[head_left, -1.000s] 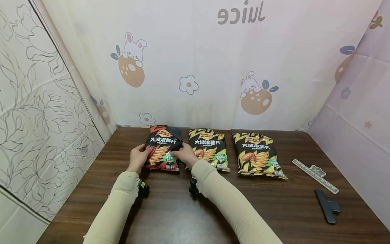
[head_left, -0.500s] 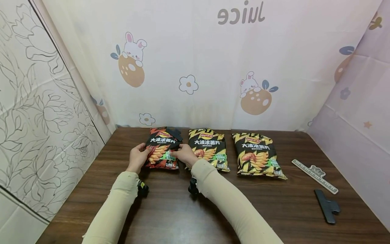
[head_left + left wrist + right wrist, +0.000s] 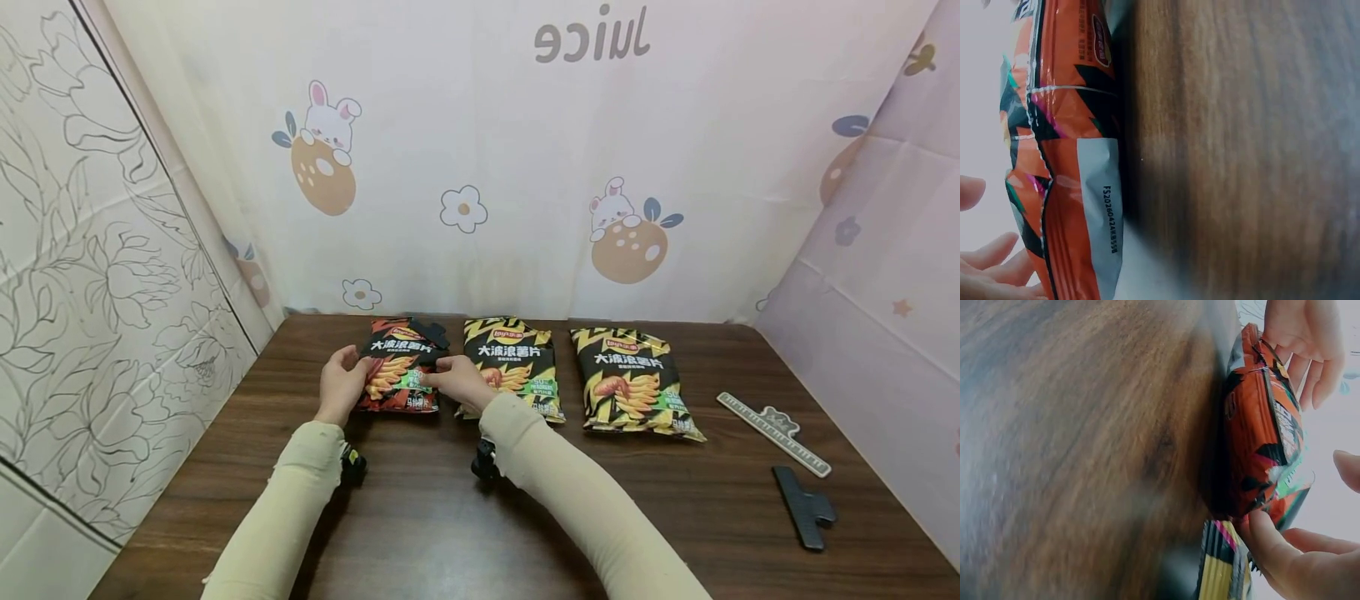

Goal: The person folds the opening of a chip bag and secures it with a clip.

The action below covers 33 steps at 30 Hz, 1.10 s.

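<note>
A red and black bag of potato chips (image 3: 401,367) lies face up at the table's back left. A black bag clip (image 3: 430,333) sits across its folded top right corner. My left hand (image 3: 341,387) is at the bag's left side; its fingers rest along that edge in the left wrist view, the thumb standing apart from the wrapper. At the opposite side is my right hand (image 3: 461,382). Its fingertips (image 3: 1260,522) touch the bag's lower right corner, and its raised thumb stands off it in the right wrist view. Both hands are spread loosely.
A yellow and black chip bag (image 3: 510,354) lies just right of my right hand, partly covered by it. Farther right is a similar bag (image 3: 633,379). A pale bear-shaped clip (image 3: 776,429) and a black clip (image 3: 806,508) lie near the right edge. A curtain (image 3: 525,258) hangs behind.
The red chip bag has settled flatter, its top edge lower and its bottom edge slightly farther back. My hands have shifted only slightly beside it. The other bags and loose clips stay put.
</note>
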### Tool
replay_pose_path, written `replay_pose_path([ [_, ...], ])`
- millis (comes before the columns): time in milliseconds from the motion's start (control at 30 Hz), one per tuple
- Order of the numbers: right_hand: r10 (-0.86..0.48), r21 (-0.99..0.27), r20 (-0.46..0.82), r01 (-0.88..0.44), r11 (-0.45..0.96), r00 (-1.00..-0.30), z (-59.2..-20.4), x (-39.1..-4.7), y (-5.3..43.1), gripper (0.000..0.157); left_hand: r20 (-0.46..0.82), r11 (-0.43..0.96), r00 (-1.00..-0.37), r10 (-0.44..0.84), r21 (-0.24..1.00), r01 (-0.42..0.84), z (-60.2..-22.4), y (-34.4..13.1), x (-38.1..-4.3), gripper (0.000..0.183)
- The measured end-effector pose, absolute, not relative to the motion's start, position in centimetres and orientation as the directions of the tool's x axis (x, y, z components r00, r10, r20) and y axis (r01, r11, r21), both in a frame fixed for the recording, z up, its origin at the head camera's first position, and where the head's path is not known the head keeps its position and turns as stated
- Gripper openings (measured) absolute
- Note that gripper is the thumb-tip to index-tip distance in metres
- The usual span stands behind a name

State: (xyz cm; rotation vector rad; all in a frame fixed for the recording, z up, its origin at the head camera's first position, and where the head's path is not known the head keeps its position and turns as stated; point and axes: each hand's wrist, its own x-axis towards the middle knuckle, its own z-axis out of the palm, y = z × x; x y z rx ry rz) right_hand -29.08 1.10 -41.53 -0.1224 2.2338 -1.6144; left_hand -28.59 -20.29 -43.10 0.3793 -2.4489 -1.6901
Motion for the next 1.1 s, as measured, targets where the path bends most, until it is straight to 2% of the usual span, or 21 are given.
replay_pose_path([
  [233,-0.288,-0.955,-0.243,0.176,0.239,-0.926,-41.1,-29.4,3.1,0.062,0.099,0.306,-0.938,-0.334,0.952,-0.009,-42.5,-18.3,-27.7,0.044],
  [500,-0.230,-0.950,-0.158,0.084,0.301,-0.960,-41.1,-29.6,5.8,0.049,0.184,0.239,-0.963,-0.198,0.962,0.135,-41.9,-15.9,-26.7,0.045],
  [767,-0.192,-0.911,-0.062,-0.023,0.412,-0.980,-40.9,-29.2,8.7,0.050,0.188,0.234,-0.979,-0.074,0.958,0.166,-42.0,-12.8,-25.5,0.047],
  [933,-0.171,-0.895,-0.043,-0.039,0.445,-0.984,-40.5,-29.2,11.1,0.051,0.182,0.212,-0.983,0.023,0.960,0.182,-42.1,-11.2,-25.2,0.050],
  [1100,-0.162,-0.870,-0.033,-0.052,0.490,-0.986,-40.2,-29.1,13.7,0.055,0.124,0.198,-0.987,0.098,0.970,0.142,-42.2,-10.0,-25.1,0.053],
])
